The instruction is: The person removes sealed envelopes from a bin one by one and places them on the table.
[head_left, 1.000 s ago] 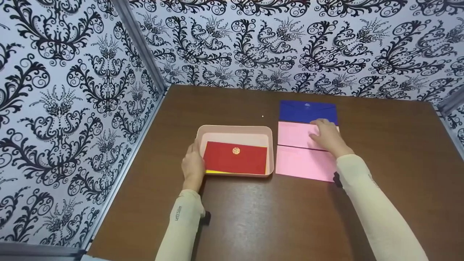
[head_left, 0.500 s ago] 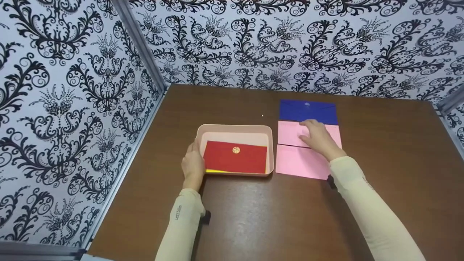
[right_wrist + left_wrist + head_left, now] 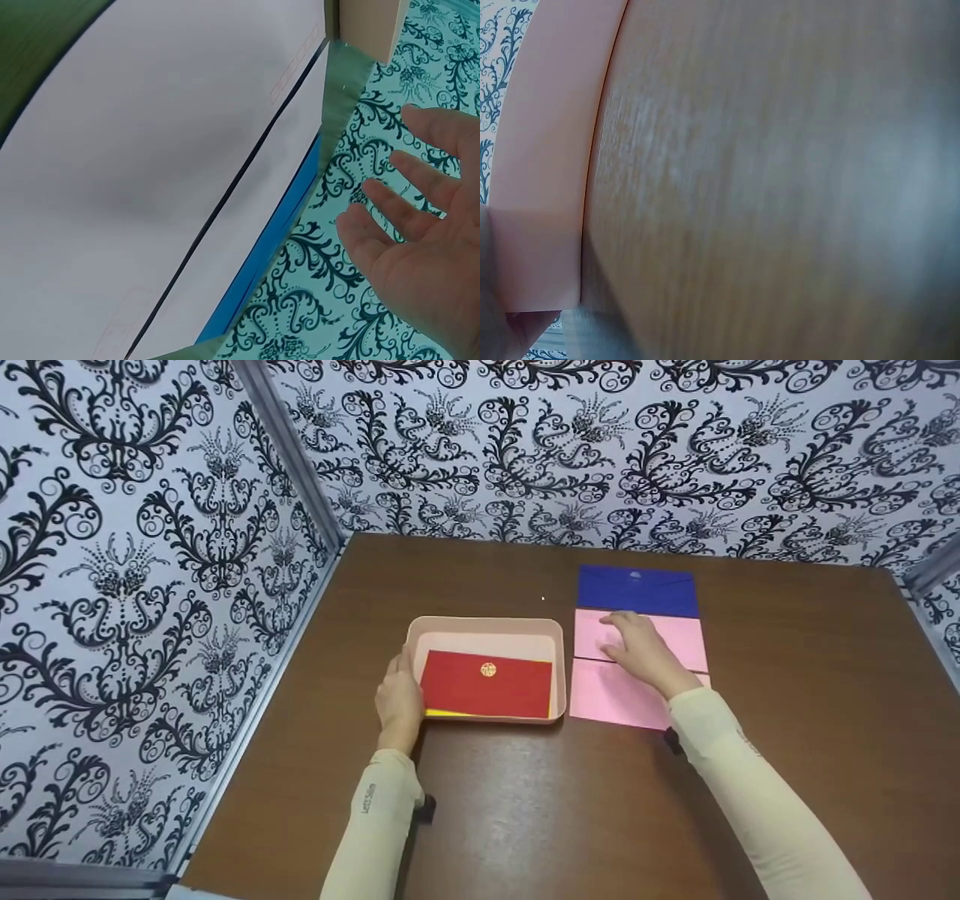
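Note:
My left hand (image 3: 399,697) rests along the left wall of a shallow pink tray (image 3: 487,625), its fingers fairly straight against the outside. In the left wrist view the tray's side wall (image 3: 544,150) runs down to a bit of that hand (image 3: 495,326). Inside the tray lies a red envelope (image 3: 484,686) with a round gold emblem, over a yellow edge. My right hand (image 3: 641,649) hovers over the farther pink envelope (image 3: 679,637), holding nothing. Its fingers (image 3: 401,210) spread apart in the right wrist view. A nearer pink envelope (image 3: 611,694) lies just in front.
Beyond the pink envelopes lies a blue envelope (image 3: 637,592) with its flap side up. All sit on a brown wooden table (image 3: 480,802). Patterned walls (image 3: 525,450) stand behind and at the left. A tiny pale speck (image 3: 543,598) lies behind the tray.
My right hand has moved left across the farther pink envelope, uncovering its right end. The left hand, tray and envelopes stay in place.

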`<state>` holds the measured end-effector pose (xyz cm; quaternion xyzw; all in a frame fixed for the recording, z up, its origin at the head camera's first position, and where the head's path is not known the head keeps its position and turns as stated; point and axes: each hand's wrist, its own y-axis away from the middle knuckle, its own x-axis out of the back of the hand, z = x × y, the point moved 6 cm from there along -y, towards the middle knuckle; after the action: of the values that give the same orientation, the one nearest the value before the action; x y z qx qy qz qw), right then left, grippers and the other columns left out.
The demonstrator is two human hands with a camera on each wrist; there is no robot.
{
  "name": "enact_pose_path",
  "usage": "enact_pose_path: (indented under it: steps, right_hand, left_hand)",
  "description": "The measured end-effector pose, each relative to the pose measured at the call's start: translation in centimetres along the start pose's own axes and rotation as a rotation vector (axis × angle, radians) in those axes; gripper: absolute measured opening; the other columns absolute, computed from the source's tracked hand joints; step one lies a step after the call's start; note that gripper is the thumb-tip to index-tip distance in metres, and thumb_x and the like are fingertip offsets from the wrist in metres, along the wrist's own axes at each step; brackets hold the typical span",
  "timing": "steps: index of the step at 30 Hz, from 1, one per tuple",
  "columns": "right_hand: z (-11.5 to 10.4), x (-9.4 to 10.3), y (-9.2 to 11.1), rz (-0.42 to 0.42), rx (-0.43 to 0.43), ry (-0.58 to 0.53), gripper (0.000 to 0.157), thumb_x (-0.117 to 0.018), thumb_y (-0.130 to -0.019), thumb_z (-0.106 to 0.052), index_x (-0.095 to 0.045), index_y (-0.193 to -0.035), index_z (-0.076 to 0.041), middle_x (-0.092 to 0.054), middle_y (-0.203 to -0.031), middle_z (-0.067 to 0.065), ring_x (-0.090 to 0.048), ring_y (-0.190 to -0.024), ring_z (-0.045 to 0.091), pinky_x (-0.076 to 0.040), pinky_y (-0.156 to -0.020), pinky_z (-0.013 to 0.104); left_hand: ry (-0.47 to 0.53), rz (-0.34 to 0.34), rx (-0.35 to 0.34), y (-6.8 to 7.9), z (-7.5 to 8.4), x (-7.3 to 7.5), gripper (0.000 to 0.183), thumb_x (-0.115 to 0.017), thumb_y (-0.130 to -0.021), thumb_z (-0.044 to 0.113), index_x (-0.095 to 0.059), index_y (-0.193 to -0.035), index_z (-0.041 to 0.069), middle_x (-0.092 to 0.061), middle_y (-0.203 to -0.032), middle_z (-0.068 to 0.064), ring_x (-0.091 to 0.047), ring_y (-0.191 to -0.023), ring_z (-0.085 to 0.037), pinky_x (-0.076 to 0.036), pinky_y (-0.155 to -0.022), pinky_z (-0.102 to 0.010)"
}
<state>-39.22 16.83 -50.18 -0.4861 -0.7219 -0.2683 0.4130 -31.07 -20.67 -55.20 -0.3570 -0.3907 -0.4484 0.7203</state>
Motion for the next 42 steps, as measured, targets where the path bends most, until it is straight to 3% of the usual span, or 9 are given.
enact_pose_path:
  steps: [15,30,42]
  right_hand:
    - [-1.9,-1.0,0.2,0.034,0.072,-0.003,0.048,-0.064,-0.092,-0.012,-0.054,-0.136,0.004,-0.050,-0.143,0.025,-0.043,-0.136,0.045,-0.031,-0.117,0.057]
    - [-2.9,-1.9,0.5,0.057,0.127,-0.010,0.046,-0.066,-0.090,-0.010,-0.056,-0.132,0.005,-0.055,-0.136,0.026,-0.047,-0.130,0.046,-0.033,-0.114,0.058]
    - [-3.6,-2.3,0.8,0.052,0.121,-0.024,0.046,-0.068,-0.090,-0.010,-0.056,-0.133,0.003,-0.054,-0.137,0.023,-0.047,-0.131,0.044,-0.034,-0.115,0.056]
  left_hand:
    - [0.001,0.030,-0.026,0.0,0.0,0.1,0.057,-0.054,-0.092,0.001,-0.046,-0.148,0.010,-0.062,-0.134,-0.012,-0.070,-0.091,-0.045,-0.058,-0.080,-0.055]
    - [0.002,0.007,-0.027,0.0,-0.2,-0.1,0.063,-0.060,-0.089,0.002,-0.044,-0.149,0.011,-0.060,-0.137,-0.012,-0.069,-0.094,-0.046,-0.057,-0.082,-0.055]
    - [-0.016,0.043,-0.022,0.0,0.0,0.0,0.054,-0.052,-0.093,0.001,-0.049,-0.146,0.011,-0.063,-0.132,-0.011,-0.070,-0.093,-0.045,-0.058,-0.079,-0.055]
